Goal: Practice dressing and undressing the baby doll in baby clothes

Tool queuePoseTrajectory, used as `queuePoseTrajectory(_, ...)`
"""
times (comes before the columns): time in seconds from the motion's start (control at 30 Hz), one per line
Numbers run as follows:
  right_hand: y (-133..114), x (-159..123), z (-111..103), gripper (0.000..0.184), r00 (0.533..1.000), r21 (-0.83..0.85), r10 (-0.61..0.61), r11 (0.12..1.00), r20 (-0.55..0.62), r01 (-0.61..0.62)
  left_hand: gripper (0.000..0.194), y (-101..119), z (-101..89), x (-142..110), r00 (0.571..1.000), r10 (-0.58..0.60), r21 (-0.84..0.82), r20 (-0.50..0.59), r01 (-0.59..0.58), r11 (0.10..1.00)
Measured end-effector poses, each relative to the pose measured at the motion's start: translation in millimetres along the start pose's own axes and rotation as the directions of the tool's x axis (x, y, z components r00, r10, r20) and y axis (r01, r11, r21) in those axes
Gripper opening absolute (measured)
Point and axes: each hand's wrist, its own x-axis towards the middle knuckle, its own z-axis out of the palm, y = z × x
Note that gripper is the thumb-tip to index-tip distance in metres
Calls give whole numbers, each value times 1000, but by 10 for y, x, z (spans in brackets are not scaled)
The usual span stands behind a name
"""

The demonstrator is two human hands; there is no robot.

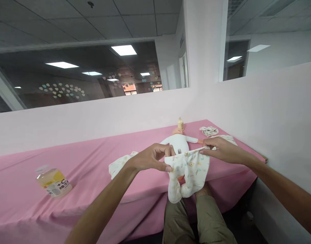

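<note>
Both hands hold a pair of white printed baby pants by the waistband, stretched out in front of a baby doll. My left hand pinches the left end of the waistband, thumb in front. At the right end, my right hand grips the gathered band. The doll lies on its back in a white top, its head toward the wall and one arm out to the right. Its lower body is largely hidden behind the pants, with a small orange patch showing between the pant legs.
A pink cloth covers the table. On it are a drink bottle at left, a pale yellow bottle beyond the doll's head, folded printed cloth at right, and another white cloth beside my left wrist. Walls stand behind and right.
</note>
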Motion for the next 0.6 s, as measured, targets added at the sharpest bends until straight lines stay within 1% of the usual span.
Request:
queuePoseTrajectory(0.07, 6, -13, -5, 42, 1000, 17, 1, 1000, 10, -2, 27, 58, 39, -18, 999, -35, 72, -13, 36, 997)
queuePoseTrajectory(0.13, 21, -30, -18, 41, 1000, 60, 29, 998, -2, -29, 25, 117, 71, -30, 988, -124, 166, -97, 139, 976)
queuePoseTrajectory(0.17, 23, -36, -23, 41, 998, 102, 55, 993, -20, -52, 26, 136, 86, -26, 972, -166, 185, -165, 196, 963)
queuePoseTrajectory(0.2, 17, -40, -22, 41, 995, 163, 90, 983, -48, -81, 26, 143, 102, -13, 949, -202, 170, -241, 246, 954)
queuePoseTrajectory(0.27, -32, -34, -1, 42, 973, 342, 197, 928, -120, -146, 26, 127, 143, 45, 887, -263, 51, -380, 305, 951)
queuePoseTrajectory(0.33, -135, -14, 49, 42, 937, 552, 314, 814, -155, -181, 27, 91, 199, 138, 833, -318, -124, -452, 294, 948)
queuePoseTrajectory(0.37, -202, -2, 79, 42, 922, 642, 356, 745, -153, -181, 28, 77, 233, 190, 822, -335, -201, -460, 271, 941)
queuePoseTrajectory(0.4, -274, 9, 108, 41, 915, 711, 378, 682, -142, -171, 30, 73, 269, 241, 823, -341, -258, -455, 244, 935)
queuePoseTrajectory(0.43, -348, 17, 134, 39, 917, 754, 380, 637, -125, -161, 30, 79, 308, 289, 829, -331, -291, -451, 214, 933)
queuePoseTrajectory(0.47, -420, 21, 157, 36, 926, 774, 360, 615, -110, -147, 30, 97, 350, 331, 837, -309, -301, -451, 183, 936)
queuePoseTrajectory(0.5, -488, 20, 175, 32, 940, 777, 325, 616, -103, -128, 29, 124, 393, 367, 844, -280, -292, -458, 155, 944)
queuePoseTrajectory(0.53, -548, 15, 190, 29, 956, 766, 278, 634, -97, -107, 29, 160, 437, 395, 848, -249, -273, -468, 129, 953)
queuePoseTrajectory(0.57, -600, 7, 204, 32, 969, 744, 227, 663, -97, -81, 31, 200, 481, 417, 852, -219, -249, -475, 108, 962)
queuePoseTrajectory(0.6, -642, -2, 218, 39, 978, 712, 179, 700, -104, -52, 32, 242, 523, 431, 856, -193, -225, -480, 93, 970)
